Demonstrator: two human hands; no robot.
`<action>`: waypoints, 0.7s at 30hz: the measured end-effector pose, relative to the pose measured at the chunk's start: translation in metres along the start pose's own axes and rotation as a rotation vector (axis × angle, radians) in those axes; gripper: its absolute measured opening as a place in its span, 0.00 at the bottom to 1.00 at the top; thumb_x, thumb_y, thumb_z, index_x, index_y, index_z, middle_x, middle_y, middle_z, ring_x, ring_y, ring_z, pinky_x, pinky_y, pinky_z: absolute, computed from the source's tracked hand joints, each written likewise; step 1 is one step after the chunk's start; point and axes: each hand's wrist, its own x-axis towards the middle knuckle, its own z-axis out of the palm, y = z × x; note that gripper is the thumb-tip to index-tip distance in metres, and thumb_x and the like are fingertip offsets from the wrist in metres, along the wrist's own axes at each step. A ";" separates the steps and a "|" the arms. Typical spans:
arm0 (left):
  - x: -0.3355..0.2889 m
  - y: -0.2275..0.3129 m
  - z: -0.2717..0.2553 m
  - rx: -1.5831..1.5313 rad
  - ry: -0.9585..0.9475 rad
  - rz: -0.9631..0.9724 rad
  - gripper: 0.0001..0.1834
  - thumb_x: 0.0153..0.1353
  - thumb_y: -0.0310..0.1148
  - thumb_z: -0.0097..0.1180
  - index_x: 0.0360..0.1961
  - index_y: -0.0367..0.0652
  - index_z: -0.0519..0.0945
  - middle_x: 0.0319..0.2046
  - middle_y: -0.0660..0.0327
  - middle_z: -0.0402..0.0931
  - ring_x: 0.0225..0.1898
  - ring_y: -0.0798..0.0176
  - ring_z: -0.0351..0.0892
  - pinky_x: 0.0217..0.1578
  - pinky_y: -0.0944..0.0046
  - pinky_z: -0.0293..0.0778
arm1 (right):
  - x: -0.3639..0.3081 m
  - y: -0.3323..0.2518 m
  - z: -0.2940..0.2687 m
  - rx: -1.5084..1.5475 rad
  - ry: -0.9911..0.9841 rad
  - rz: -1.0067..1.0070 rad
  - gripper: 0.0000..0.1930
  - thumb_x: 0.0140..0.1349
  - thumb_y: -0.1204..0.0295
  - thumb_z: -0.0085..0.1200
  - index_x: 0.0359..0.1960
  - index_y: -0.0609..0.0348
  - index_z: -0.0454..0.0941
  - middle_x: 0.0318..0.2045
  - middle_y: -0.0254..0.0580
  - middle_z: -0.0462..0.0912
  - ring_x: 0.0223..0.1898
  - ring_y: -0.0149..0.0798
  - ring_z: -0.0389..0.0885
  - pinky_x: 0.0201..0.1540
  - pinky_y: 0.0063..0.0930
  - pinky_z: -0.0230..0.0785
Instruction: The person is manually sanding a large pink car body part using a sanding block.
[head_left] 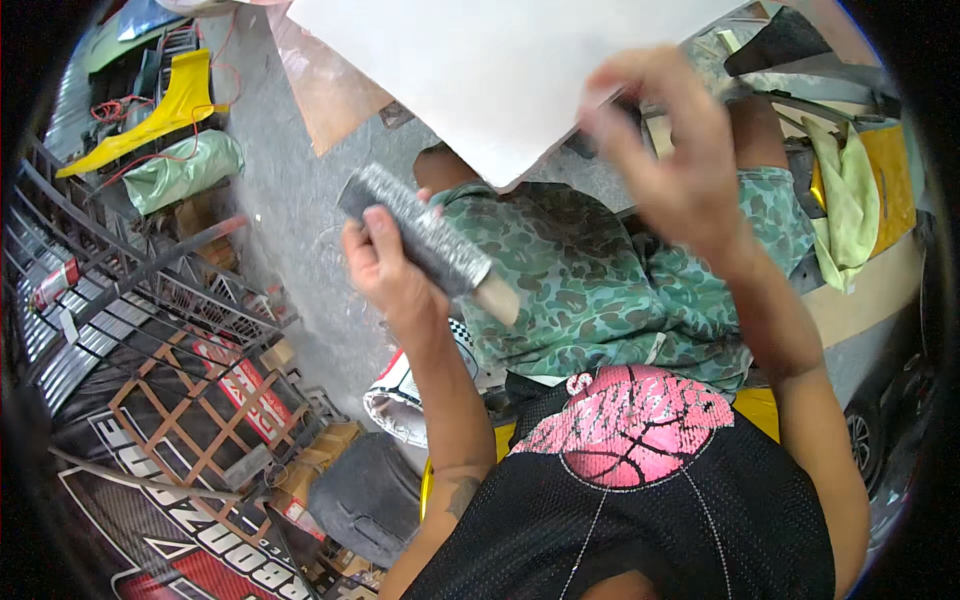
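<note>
My left hand (390, 270) is closed around a sanding block (425, 235), its thumb lying on top. Dark grey sandpaper, speckled with whitish dust, wraps the block, and a pale bare end (497, 298) sticks out at the lower right. The block is tilted above my left thigh, apart from the white panel (480, 75). My right hand (670, 150) is raised by the right edge of that panel, its fingers curved and smeared by motion. Whether those fingers touch the panel or hold anything, I cannot make out.
Brown masking paper (335, 95) hangs under the panel's left side. A white bucket (395, 395) stands beside my left forearm. Metal racks (190, 290) and a yellow body part (180, 115) lie left. A pale green cloth (845, 210) hangs at the right.
</note>
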 end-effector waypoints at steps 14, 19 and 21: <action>0.019 -0.012 0.071 0.510 0.169 0.161 0.15 0.74 0.39 0.57 0.36 0.36 0.76 0.29 0.66 0.73 0.31 0.72 0.67 0.33 0.68 0.67 | 0.039 0.067 0.024 -0.488 0.309 -0.181 0.05 0.54 0.72 0.59 0.31 0.53 0.85 0.30 0.37 0.80 0.35 0.41 0.77 0.46 0.38 0.61; 0.045 -0.011 0.060 0.472 0.163 0.166 0.20 0.74 0.42 0.57 0.32 0.35 0.76 0.27 0.65 0.73 0.29 0.70 0.68 0.31 0.64 0.67 | 0.042 0.066 0.027 -0.478 0.332 -0.198 0.04 0.53 0.73 0.58 0.29 0.52 0.85 0.29 0.36 0.79 0.34 0.41 0.77 0.46 0.39 0.61; 0.002 -0.015 0.059 0.706 0.157 0.179 0.21 0.74 0.44 0.56 0.31 0.35 0.76 0.26 0.65 0.73 0.29 0.70 0.68 0.31 0.64 0.67 | 0.042 0.069 0.023 -0.494 0.354 -0.206 0.04 0.52 0.73 0.58 0.29 0.52 0.85 0.29 0.36 0.79 0.34 0.41 0.77 0.46 0.39 0.61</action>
